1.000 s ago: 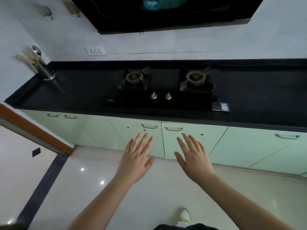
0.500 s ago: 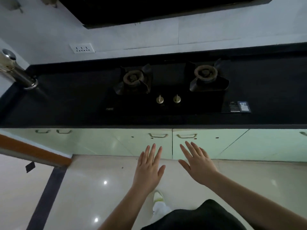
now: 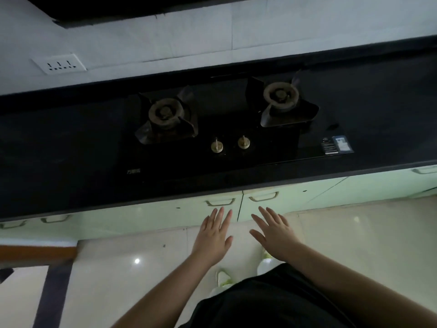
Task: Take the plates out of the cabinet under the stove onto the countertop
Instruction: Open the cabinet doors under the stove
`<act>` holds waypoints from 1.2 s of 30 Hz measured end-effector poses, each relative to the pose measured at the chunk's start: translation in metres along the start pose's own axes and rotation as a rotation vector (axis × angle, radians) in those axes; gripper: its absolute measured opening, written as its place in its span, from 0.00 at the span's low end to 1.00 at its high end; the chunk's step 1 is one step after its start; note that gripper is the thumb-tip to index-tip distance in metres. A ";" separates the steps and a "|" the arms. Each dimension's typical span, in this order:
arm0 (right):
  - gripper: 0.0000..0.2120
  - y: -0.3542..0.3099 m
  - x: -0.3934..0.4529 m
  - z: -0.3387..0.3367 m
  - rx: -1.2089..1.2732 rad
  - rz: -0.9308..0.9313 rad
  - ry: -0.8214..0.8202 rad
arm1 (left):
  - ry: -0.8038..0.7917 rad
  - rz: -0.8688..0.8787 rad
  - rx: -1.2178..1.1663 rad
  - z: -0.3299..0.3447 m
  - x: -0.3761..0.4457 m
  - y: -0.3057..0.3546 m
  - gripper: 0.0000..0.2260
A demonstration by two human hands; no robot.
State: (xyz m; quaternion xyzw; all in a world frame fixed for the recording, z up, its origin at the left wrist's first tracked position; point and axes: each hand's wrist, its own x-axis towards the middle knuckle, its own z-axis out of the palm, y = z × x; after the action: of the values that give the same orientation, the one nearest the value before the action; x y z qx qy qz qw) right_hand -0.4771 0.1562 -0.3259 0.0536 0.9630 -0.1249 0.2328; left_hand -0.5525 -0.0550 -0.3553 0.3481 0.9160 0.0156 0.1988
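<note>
A black two-burner gas stove [image 3: 227, 129] is set into the black countertop [image 3: 71, 147]. Below it are two pale green cabinet doors, both closed: the left door [image 3: 184, 210] with its handle [image 3: 220, 202] and the right door [image 3: 290, 200] with its handle [image 3: 263, 197]. My left hand [image 3: 212, 235] reaches out with straight, spread fingers, fingertips just under the left handle. My right hand [image 3: 274, 230] is also spread flat, a little below the right handle. Neither hand holds anything. No plates are visible; the cabinet's inside is hidden.
More green doors run left [image 3: 54, 218] and right [image 3: 423, 171] under the counter. A range hood [image 3: 118, 8] hangs above, and a wall socket [image 3: 59, 65] sits at the left. The shiny tiled floor [image 3: 366, 237] lies below, with my shoes [image 3: 222, 278] near the cabinet.
I have stepped closer to the counter and the view has tilted down. Both hands have moved forward toward the two door handles, still spread and empty.
</note>
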 end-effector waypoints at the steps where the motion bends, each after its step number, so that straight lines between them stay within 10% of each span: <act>1: 0.33 0.003 0.005 0.001 -0.003 -0.013 -0.011 | -0.016 -0.005 0.010 0.002 0.006 -0.001 0.32; 19: 0.36 0.051 0.082 -0.005 -0.055 -0.044 -0.283 | -0.135 -0.128 -0.096 0.017 0.067 -0.009 0.29; 36: 0.28 0.036 0.065 0.020 0.107 0.177 -0.220 | -0.206 -0.216 -0.194 0.011 0.063 0.002 0.22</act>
State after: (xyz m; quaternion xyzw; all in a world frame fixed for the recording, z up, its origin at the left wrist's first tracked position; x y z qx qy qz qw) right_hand -0.5203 0.1888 -0.3815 0.1368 0.9151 -0.1603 0.3437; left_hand -0.5892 -0.0142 -0.3874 0.2265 0.9171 0.0466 0.3248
